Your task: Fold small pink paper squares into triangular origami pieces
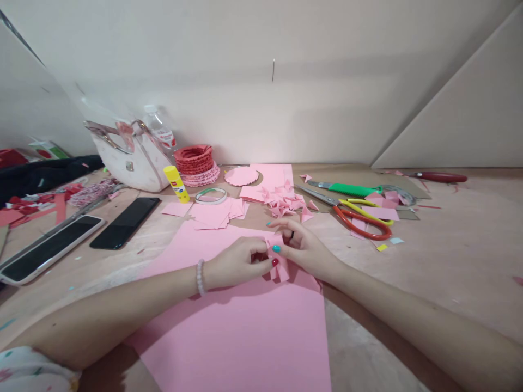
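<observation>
Between my two hands is a small folded piece of pink paper (280,268). My left hand (241,261), with a beaded bracelet at the wrist, pinches its left side with thumb and curled fingers. From the right, my right hand (306,247) grips the same piece, its thumb lying across the front and the index finger stretched out behind. Under both hands lies a large pink sheet (237,332). Just beyond them is a heap of small folded pink paper triangles (281,198). A stack of cut pink squares (212,215) rests to their left.
Orange-and-yellow-handled scissors (362,223) and a green-handled cutter (351,189) lie at the right. Left are a yellow glue stick (176,184), a tape roll (210,196), two phones (125,224), a white handbag (131,158) and stacked red paper rings (194,159). A pale wall (318,120) closes the back.
</observation>
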Available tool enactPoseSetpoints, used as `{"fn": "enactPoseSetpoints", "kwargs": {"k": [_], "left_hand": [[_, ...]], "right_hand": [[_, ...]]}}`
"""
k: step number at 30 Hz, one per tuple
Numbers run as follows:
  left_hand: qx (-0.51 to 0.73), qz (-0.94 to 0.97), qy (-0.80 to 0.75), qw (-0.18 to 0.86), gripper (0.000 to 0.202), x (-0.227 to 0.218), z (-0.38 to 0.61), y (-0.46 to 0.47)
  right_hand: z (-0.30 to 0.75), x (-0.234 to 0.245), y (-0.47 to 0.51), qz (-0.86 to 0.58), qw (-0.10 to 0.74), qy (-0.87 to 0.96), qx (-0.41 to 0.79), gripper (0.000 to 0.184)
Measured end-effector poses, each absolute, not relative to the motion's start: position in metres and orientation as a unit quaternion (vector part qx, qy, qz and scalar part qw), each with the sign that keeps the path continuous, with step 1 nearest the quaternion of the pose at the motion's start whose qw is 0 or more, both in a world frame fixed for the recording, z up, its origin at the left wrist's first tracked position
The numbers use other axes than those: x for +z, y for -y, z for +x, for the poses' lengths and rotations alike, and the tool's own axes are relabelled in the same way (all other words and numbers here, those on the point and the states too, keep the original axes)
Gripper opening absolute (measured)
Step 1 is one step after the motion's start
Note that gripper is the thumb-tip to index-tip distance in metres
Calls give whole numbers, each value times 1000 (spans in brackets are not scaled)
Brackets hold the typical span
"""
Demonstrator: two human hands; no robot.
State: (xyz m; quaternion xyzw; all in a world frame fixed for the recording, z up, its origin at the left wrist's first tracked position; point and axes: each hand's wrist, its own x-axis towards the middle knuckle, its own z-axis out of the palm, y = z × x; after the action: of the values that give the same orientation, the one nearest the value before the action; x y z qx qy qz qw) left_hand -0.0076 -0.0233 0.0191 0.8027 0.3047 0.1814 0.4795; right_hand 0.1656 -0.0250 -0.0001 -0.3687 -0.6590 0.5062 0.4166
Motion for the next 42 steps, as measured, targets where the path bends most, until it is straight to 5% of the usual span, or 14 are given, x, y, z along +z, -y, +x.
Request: {"fn": "enactPoseSetpoints", "kwargs": {"k": [3, 7, 29, 42], "left_hand": [[211, 752, -358, 512, 21, 18, -8, 23], [205, 721, -390, 535, 25, 17, -9, 23], [266, 736, -380, 493, 22, 20, -9, 23], [267, 736, -407, 471, 23, 22, -9, 22]], "right_hand": [[164, 6, 27, -367, 409, 657, 517, 15], [164, 11, 29, -407, 343, 656, 534, 22], [162, 15, 35, -418, 320, 664, 531, 30], [162, 7, 31, -440, 354, 714, 414, 16]]}}
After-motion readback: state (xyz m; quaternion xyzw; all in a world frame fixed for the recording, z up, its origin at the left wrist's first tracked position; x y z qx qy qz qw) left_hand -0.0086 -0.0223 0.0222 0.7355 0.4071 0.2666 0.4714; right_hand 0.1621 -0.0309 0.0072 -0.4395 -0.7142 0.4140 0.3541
